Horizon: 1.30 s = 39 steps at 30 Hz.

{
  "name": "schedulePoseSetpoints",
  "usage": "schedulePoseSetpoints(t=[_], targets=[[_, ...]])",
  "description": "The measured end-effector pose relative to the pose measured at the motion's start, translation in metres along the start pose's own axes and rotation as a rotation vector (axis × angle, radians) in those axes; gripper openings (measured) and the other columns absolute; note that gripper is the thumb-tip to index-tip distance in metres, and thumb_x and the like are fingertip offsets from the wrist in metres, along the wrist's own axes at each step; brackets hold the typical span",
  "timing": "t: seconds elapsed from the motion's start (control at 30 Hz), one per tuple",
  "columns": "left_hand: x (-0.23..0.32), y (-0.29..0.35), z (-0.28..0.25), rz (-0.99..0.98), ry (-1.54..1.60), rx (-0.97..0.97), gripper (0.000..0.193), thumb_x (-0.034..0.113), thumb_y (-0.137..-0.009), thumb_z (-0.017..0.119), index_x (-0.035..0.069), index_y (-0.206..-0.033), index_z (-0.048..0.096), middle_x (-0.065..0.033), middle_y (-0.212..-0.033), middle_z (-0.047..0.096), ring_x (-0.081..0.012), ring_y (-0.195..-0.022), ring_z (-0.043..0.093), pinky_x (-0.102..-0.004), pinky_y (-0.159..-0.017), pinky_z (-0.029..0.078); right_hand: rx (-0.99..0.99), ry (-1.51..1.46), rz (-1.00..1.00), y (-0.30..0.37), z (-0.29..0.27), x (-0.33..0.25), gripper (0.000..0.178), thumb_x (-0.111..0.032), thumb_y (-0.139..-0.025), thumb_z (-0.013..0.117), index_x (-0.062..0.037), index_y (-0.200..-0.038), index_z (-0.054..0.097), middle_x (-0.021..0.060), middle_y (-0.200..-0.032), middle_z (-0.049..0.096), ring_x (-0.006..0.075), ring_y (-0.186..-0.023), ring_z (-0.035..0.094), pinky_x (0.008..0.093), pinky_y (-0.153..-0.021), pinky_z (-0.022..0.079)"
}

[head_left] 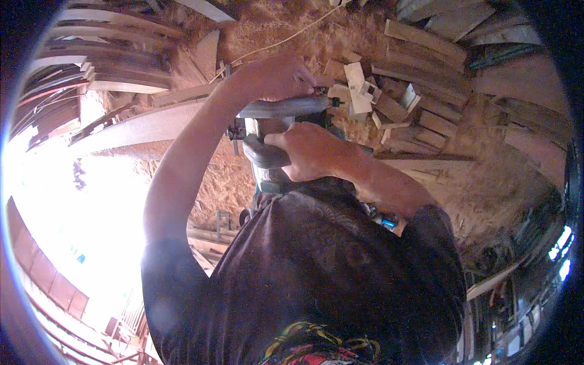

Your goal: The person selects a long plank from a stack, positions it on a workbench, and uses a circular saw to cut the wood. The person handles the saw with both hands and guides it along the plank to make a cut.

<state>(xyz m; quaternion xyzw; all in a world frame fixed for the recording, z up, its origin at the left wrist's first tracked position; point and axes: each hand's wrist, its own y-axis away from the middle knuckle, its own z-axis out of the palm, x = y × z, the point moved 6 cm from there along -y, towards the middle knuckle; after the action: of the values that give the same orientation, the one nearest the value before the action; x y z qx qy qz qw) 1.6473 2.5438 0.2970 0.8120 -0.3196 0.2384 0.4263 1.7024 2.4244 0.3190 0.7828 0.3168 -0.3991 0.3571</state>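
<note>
A machine with a grey, rounded body stands just in front of my torso. Its near dark loop-like handle [266, 152] has my right hand [316, 151] closed on it, thumb pointing left across the top. Beyond it runs a long grey padded-looking bar [283, 108] that crosses the machine. My left hand [277, 78] reaches over the far side of this bar with its fingers curled. Whatever lies in those fingers is too dim to make out. A small black knob [334, 102] sticks out at the bar's right end.
Sawdust [261, 36] covers the floor. Several wood offcuts [358, 91] lie heaped right of the machine. A long pale board [140, 129] extends left, and stacked planks [121, 36] fill the far left. A thin cord [292, 36] crosses the sawdust. Strong glare washes out the left.
</note>
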Motion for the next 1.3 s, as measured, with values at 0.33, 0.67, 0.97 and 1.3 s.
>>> schedulePoseSetpoints(t=[0.33,0.67,0.97,1.3], targets=[[-0.006,0.003,-0.001,0.041,-0.034,0.225,0.02,0.022,-0.092,0.07,0.006,-0.099,0.079,-0.0136,-0.096,0.079,-0.0268,-0.088,0.077,-0.0409,-0.084,0.061,-0.034,0.02,0.0,-0.001,-0.003,-0.004,0.055,-0.021,-0.072,0.078,-0.0052,-0.124,0.07,0.0251,-0.101,0.075,0.0414,-0.099,0.073,0.0516,-0.093,0.058],[-0.019,0.001,0.009,-0.052,0.188,0.215,0.036,0.039,-0.093,0.075,0.004,-0.101,0.077,-0.012,-0.095,0.077,-0.0211,-0.083,0.069,-0.0367,-0.081,0.056,-0.029,-0.007,-0.002,-0.001,-0.001,-0.003,0.057,-0.019,-0.071,0.077,-0.0026,-0.126,0.07,0.0258,-0.099,0.075,0.0412,-0.098,0.074,0.0512,-0.093,0.058],[0.006,-0.02,0.015,0.037,-0.21,0.109,0.038,0.041,-0.089,0.078,0.011,-0.111,0.077,-0.0132,-0.081,0.075,-0.0282,-0.077,0.072,-0.0431,-0.077,0.057,-0.032,-0.002,0.006,-0.001,-0.001,-0.006,0.056,-0.018,-0.071,0.077,-0.0014,-0.124,0.07,0.0252,-0.099,0.076,0.0407,-0.096,0.075,0.05,-0.09,0.06],[-0.016,-0.003,0.018,-0.117,0.137,0.063,0.038,0.042,-0.097,0.072,0.005,-0.105,0.076,-0.0137,-0.1,0.075,-0.0241,-0.092,0.071,-0.0416,-0.087,0.055,-0.007,-0.023,-0.022,0.0,0.001,-0.005,0.05,-0.015,-0.072,0.075,-0.0027,-0.121,0.07,0.0268,-0.097,0.074,0.0425,-0.096,0.073,0.0517,-0.091,0.058]])
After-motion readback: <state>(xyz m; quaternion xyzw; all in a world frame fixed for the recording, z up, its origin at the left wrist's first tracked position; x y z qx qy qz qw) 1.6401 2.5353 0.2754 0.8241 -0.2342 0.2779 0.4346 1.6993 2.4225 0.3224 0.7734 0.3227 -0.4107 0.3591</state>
